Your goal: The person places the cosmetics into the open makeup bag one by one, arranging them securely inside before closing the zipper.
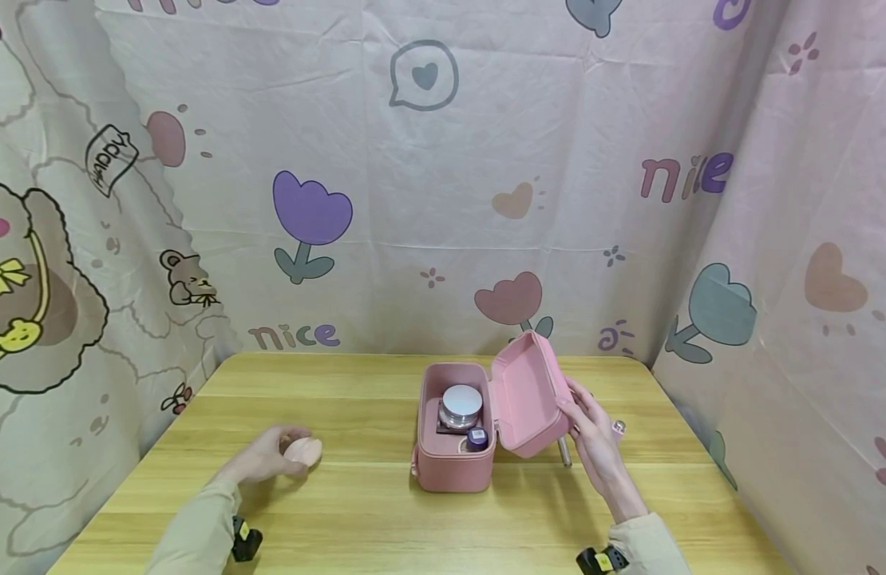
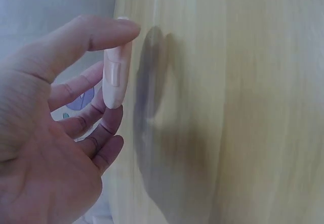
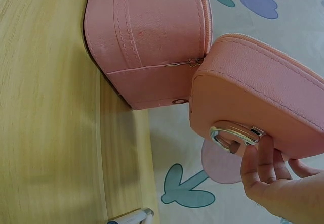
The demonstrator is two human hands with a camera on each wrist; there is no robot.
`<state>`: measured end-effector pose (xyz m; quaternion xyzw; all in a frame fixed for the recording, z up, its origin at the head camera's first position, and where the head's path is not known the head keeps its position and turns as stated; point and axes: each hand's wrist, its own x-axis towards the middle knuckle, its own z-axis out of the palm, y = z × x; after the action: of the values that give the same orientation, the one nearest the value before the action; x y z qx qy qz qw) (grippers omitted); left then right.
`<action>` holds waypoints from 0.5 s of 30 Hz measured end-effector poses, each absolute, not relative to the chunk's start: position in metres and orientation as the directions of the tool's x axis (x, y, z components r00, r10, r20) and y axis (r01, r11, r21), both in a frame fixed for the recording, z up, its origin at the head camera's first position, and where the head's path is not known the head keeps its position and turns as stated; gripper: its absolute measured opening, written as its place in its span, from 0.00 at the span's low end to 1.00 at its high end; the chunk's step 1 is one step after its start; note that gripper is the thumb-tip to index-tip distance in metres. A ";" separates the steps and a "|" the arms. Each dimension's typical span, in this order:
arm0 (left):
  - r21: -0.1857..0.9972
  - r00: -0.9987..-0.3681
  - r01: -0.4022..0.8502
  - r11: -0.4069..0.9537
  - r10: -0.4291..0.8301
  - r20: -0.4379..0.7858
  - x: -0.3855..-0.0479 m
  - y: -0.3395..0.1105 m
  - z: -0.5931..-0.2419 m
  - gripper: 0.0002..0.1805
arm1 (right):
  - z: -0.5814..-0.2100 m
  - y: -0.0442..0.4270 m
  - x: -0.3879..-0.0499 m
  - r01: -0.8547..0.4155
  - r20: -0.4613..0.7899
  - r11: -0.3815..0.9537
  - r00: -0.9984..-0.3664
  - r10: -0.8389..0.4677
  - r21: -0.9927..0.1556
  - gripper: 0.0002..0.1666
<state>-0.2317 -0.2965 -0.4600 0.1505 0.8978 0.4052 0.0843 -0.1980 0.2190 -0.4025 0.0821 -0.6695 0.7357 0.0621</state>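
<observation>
On the left of the table, my left hand pinches a pale pink powder puff between thumb and fingers. The left wrist view shows the puff edge-on, a small ribbon band on its face, held just off the tabletop. A pink cosmetic case stands open at the middle. My right hand grips the outer edge of its lid, which is swung out to the right. Inside the case sit a jar with a white top and a small dark-blue-capped container; a dark flat item lies beneath the jar.
A slim silvery stick lies on the wooden table under the lid. Beside my right hand is a pink item with a silver end. Printed curtains hang behind and at both sides.
</observation>
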 end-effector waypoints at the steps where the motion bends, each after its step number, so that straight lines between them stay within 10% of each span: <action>1: 0.748 -0.943 0.207 0.630 0.334 -0.020 -0.232 -0.294 -0.459 0.37 | -0.402 0.219 -0.198 -0.201 0.203 -0.095 -0.979 -0.018 -0.975 0.34; 15: 0.666 -0.948 0.290 0.687 0.303 0.101 -0.243 -0.247 -0.440 0.36 | -0.402 0.218 -0.198 -0.197 0.199 -0.095 -0.980 -0.015 -0.976 0.33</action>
<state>-0.2427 -0.2469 -0.4402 0.1614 0.9184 0.3610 0.0086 -0.1977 0.2184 -0.4017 0.0791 -0.6698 0.7358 0.0617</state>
